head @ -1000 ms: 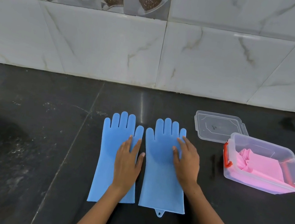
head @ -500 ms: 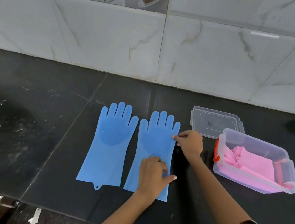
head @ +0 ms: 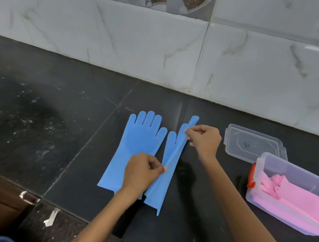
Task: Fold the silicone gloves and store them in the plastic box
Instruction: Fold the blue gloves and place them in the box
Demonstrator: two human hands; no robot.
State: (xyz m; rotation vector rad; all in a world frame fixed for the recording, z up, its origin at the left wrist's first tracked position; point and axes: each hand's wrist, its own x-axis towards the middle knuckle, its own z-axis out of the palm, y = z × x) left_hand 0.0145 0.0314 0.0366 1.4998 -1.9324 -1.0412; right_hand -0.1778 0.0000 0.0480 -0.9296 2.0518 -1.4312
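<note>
Two blue silicone gloves lie on the dark counter. The left blue glove [head: 134,148] lies flat, fingers toward the wall. The right blue glove [head: 166,164] has its right edge lifted and turned over to the left along its length. My right hand [head: 204,141] pinches that raised edge near the fingers. My left hand [head: 143,171] pinches the same edge lower down, near the cuff half. The clear plastic box [head: 301,180] with red latches stands at the right and holds folded pink gloves [head: 286,196].
The box's clear lid [head: 254,146] lies flat behind the box, close to my right hand. The tiled wall [head: 167,47] closes the back. The counter's front edge [head: 74,212] runs just below the gloves, with a wooden drawer and metal handle [head: 29,197] beneath.
Both hands went from resting on the right glove to pinching its right edge, which is now lifted and folded leftward. The camera view has shifted left and down.
</note>
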